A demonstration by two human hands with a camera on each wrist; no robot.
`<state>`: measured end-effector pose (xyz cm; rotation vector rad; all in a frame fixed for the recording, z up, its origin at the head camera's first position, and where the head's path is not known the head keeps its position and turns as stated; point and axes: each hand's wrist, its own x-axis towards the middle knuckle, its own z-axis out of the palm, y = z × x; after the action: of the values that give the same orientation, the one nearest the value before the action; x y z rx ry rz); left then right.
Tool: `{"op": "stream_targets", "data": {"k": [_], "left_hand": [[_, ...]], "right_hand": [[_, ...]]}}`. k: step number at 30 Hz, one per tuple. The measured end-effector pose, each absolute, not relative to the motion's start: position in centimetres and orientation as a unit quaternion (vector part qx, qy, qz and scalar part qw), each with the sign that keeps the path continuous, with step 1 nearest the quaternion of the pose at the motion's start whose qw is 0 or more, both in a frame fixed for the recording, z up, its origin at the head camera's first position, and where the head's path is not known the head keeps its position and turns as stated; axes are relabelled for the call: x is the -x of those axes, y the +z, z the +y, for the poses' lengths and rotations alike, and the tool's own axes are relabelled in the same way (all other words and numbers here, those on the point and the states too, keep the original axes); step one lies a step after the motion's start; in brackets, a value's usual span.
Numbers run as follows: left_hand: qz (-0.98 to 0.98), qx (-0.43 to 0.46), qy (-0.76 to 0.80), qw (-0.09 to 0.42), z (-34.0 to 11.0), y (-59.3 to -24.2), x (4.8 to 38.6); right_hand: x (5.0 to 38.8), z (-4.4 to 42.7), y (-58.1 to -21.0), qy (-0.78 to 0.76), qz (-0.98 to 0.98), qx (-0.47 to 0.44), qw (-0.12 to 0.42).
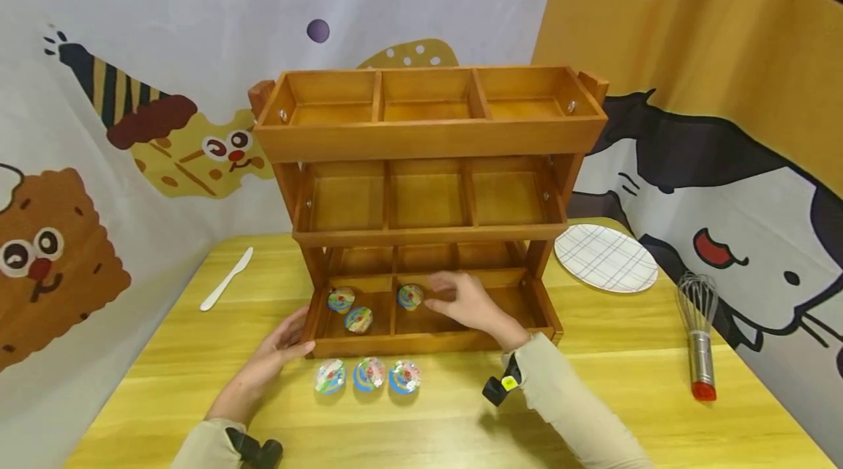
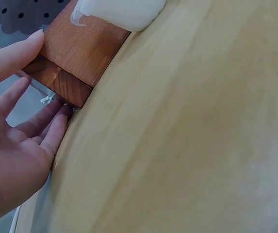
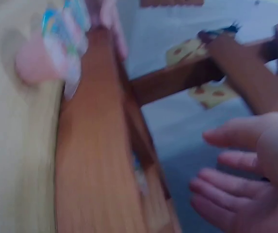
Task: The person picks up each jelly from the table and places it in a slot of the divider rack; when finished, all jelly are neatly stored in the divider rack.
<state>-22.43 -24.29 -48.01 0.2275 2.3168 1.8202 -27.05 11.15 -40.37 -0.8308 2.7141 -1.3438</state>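
A three-tier wooden rack [image 1: 428, 141] with divided trays stands on the table. My left hand [image 1: 275, 347] grips the left front corner of its bottom tray, thumb at the front. In the left wrist view the fingers reach round the wooden corner [image 2: 75, 58]. My right hand [image 1: 470, 302] hovers over the bottom tray's middle section, fingers apart and holding nothing. Just left of its fingertips sits a small jelly cup [image 1: 410, 297] with a printed lid. Two more cups [image 1: 358, 320] lie in the left compartment. Three jelly cups [image 1: 369, 375] stand in a row before the rack.
A white plastic knife [image 1: 227, 279] lies on the left of the table. To the right are a checked plate [image 1: 606, 257] and a whisk [image 1: 699, 337] with a red-ended handle. Cartoon-printed cloth [image 1: 421, 1] hangs close behind the rack.
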Motion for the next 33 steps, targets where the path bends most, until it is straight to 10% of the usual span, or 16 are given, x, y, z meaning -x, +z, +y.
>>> {"op": "stream_targets", "data": {"k": [16,33], "left_hand": [[0.766,-0.082,0.63,0.099,-24.4,-47.8,22.0],[0.768,-0.081,0.628,0.097,-24.6,-48.2,22.5]], "right_hand": [[22.1,11.5,-44.6,-0.498,0.75,0.395,0.182],[21.7,8.7,-48.3,-0.577,0.706,0.36,0.198]]}}
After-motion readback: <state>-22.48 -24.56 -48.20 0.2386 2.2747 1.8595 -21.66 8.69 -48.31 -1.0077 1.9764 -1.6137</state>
